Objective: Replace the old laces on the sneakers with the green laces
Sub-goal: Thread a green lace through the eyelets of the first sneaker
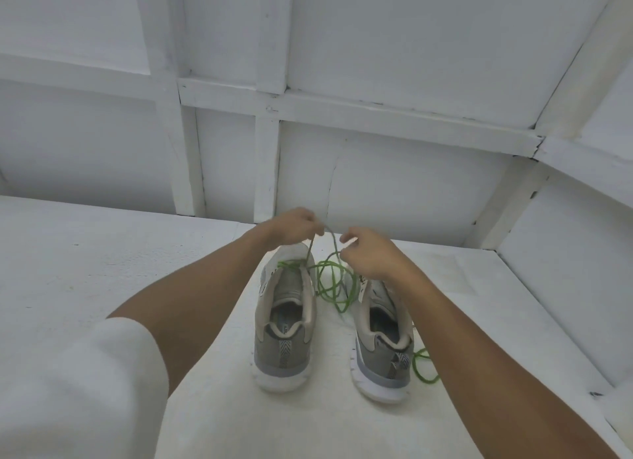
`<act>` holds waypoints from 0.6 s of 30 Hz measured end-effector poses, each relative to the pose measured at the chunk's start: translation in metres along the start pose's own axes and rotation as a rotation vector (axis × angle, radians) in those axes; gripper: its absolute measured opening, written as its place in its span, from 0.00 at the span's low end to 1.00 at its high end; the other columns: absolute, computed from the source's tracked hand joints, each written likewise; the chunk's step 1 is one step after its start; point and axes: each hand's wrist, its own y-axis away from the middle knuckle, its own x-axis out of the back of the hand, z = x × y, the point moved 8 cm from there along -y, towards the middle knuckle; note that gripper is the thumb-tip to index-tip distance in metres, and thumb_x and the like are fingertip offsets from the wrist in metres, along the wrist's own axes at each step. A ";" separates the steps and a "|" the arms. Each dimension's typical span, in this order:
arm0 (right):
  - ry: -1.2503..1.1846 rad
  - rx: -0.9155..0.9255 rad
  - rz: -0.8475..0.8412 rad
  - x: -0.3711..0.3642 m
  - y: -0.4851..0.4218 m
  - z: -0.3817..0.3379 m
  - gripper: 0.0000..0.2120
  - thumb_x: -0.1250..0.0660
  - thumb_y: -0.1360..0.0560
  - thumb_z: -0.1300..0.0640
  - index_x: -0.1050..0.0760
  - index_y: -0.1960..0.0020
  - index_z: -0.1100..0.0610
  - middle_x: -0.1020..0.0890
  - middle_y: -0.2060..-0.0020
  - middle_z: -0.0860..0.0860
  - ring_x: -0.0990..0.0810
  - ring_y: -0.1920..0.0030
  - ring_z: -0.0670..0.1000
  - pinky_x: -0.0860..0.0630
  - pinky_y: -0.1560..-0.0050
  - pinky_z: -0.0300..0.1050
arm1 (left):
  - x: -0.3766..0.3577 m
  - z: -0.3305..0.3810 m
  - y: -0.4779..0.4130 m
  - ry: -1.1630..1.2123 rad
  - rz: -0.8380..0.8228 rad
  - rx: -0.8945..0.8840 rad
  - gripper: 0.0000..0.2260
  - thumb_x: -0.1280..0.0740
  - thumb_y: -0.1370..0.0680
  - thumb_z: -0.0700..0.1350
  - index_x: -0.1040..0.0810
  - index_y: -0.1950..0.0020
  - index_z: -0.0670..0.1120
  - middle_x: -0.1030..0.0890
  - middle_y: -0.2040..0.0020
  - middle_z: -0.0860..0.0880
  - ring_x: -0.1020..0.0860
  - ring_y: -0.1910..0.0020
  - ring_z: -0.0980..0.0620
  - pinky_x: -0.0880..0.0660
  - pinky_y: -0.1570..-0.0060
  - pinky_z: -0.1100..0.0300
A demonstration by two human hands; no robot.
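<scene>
The green lace crosses the eyelets near the toe end of the left sneaker. Its slack is heaped in a loose tangle on the worktop at that shoe's 3 o'clock, between it and the right sneaker. At 12 o'clock from the heels, the left hand and right hand each have their fingers curled in a pinch on one raised strand running between them. The risk lies in that heap — a firm pull may cinch its loops into a knot, or drag the shorter end back out of its eyelet. A second green lace trails at the right sneaker's 3 o'clock — it could snag.
</scene>
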 end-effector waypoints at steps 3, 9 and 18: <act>-0.054 -0.008 0.032 0.006 -0.010 -0.002 0.23 0.36 0.26 0.55 0.32 0.32 0.53 0.20 0.49 0.53 0.19 0.58 0.52 0.21 0.56 0.45 | 0.016 0.038 0.013 0.171 -0.009 -0.106 0.10 0.34 0.26 0.50 0.22 0.53 0.43 0.20 0.43 0.41 0.23 0.41 0.44 0.28 0.47 0.53; -0.118 0.032 0.132 0.022 -0.023 -0.016 0.27 0.38 0.22 0.42 0.41 0.28 0.50 0.22 0.52 0.54 0.20 0.60 0.52 0.25 0.64 0.44 | 0.041 0.097 0.045 0.164 0.023 -0.263 0.06 0.31 0.26 0.46 0.20 0.54 0.44 0.19 0.41 0.42 0.22 0.48 0.52 0.29 0.47 0.60; -0.338 -0.062 0.068 0.033 -0.049 -0.003 0.11 0.42 0.20 0.63 0.23 0.55 0.57 0.19 0.61 0.54 0.20 0.71 0.48 0.23 0.70 0.38 | 0.024 0.110 0.110 -0.057 -0.021 -0.376 0.05 0.28 0.25 0.45 0.19 0.58 0.46 0.19 0.56 0.51 0.23 0.63 0.64 0.31 0.57 0.65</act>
